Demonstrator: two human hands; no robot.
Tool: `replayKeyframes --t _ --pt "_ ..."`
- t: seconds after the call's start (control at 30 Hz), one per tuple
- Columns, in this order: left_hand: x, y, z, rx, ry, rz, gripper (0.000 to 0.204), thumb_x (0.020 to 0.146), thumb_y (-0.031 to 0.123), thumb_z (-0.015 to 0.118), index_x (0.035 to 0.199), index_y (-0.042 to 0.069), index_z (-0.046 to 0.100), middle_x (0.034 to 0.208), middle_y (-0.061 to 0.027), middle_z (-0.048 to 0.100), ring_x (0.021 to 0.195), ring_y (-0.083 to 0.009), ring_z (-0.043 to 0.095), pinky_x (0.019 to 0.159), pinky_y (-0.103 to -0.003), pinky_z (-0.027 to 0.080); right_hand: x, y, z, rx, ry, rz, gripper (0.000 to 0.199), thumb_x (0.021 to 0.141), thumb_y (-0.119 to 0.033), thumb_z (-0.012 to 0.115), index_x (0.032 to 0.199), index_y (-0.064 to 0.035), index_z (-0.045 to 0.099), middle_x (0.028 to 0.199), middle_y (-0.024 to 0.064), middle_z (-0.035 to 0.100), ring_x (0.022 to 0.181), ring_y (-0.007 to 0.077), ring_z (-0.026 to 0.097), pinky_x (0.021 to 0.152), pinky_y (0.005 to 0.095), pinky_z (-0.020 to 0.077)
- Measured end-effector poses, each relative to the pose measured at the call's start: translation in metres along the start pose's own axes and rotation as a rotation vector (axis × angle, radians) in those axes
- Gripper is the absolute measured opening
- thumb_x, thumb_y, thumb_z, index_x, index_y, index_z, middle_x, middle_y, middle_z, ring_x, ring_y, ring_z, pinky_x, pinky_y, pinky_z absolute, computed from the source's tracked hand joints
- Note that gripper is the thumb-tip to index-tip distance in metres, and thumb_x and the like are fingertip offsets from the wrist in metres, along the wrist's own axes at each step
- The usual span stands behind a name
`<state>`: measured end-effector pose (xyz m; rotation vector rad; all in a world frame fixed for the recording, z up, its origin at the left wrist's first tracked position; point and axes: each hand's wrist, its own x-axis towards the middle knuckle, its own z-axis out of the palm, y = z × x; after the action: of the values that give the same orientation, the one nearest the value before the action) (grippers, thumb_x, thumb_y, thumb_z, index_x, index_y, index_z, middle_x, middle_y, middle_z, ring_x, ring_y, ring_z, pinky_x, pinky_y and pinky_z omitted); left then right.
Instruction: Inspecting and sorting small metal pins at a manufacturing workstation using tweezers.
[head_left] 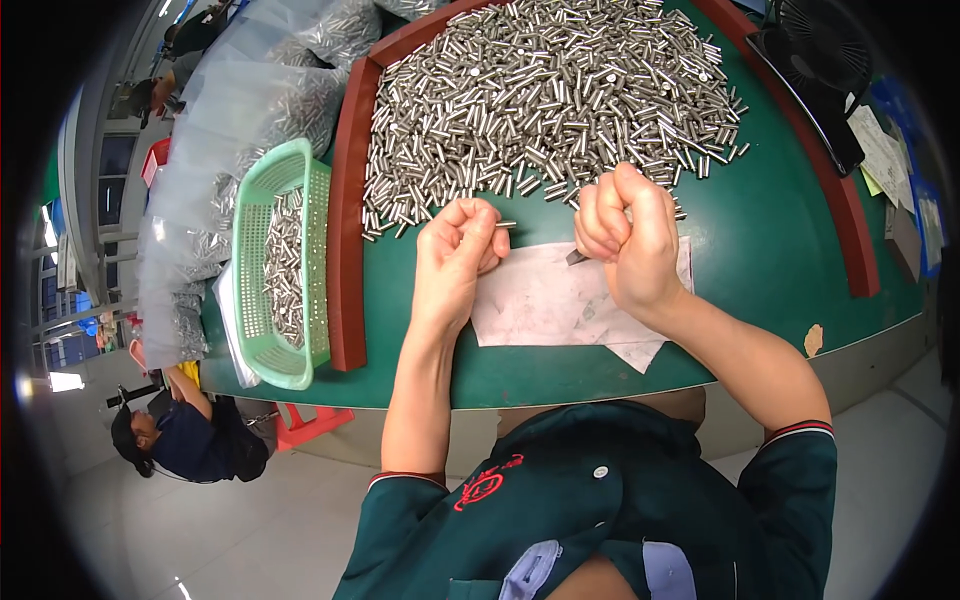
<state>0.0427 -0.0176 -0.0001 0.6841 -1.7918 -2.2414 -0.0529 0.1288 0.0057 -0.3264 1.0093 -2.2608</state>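
My left hand (456, 250) is closed in a pinch, and a small metal pin (506, 224) sticks out from its fingertips toward the right. My right hand (632, 225) is curled into a fist a short way off. Below its fingers shows a short dark flat tip (576, 257); the rest of that thing is hidden in the hand. Under and between both hands lies a stained pale cloth (545, 300) on the green tabletop (780, 240). Just beyond them spreads a large heap of short cylindrical metal pins (550, 90).
Reddish-brown rails (349, 220) border the work area. Left of them stands a light green plastic basket (318, 270) holding more pins, beside clear bags (300, 105) of pins. A black fan (815, 45) and papers (880, 150) sit at the right. Another person (195, 435) is at far left.
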Motion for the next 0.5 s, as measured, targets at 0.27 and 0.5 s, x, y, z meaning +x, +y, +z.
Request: replayKeyframes --t 0.27,0.5 --pt "-0.0015 0.0005 -0.0025 0.024 -0.159 -0.094 0.012 0.085 0.007 0.053 0.096 0.001 0.054 0.074 -0.0042 0.058 0.050 -0.0013 0.028 0.044 -0.016 0.023 0.0011 0.0010 -0.0002 -0.052 -0.009 0.009 0.042 0.091 -0.026 0.028 0.052 -0.0119 0.026 0.046 -0.0010 0.025 0.040 0.0080 0.017 0.040 0.0245 0.0174" --pt "-0.0012 0.0007 -0.0025 0.014 -0.177 -0.102 0.012 0.086 0.008 0.051 0.094 0.000 0.054 0.075 -0.0037 0.059 0.050 -0.0010 0.028 0.044 -0.016 0.023 0.0009 0.0003 -0.0007 0.005 0.001 0.018 0.040 0.090 -0.019 0.031 0.051 -0.0091 0.025 0.046 0.0003 0.030 0.042 0.0068 0.020 0.039 0.0228 0.0195"
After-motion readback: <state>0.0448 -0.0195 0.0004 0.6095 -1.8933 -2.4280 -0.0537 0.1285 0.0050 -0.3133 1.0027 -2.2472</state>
